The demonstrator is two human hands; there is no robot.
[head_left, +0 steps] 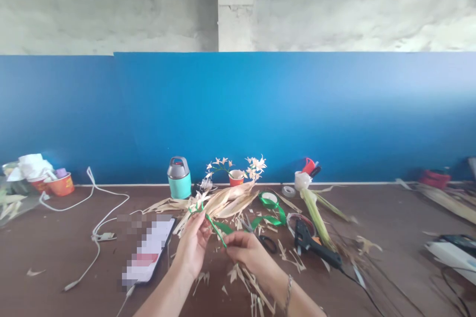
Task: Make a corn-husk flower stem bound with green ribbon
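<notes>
Your left hand (194, 245) pinches upper part of green stem (216, 231); your right hand (245, 248) pinches lower end. Stem slants above tabletop (40, 252), between phone (150, 253), left, and black glue gun (313, 244), right.

Rear wall (107, 5): grey, bare-looking concrete, blotchy, darker just left of a paler pillar (236, 29). Pillar upright near centre, crossed by a horizontal seam with a chipped, rough patch just under it. Below, blue partition (238, 109) spanning full width, surface smooth; upper edge steps slightly at left, a faint joint running down from there. Light diffuse, stronger to the right, where a whitish sheen washes out the blue. Dark brown desk (48, 252) stretches side to side, pale strip (357, 183) along the partition's foot.
</notes>
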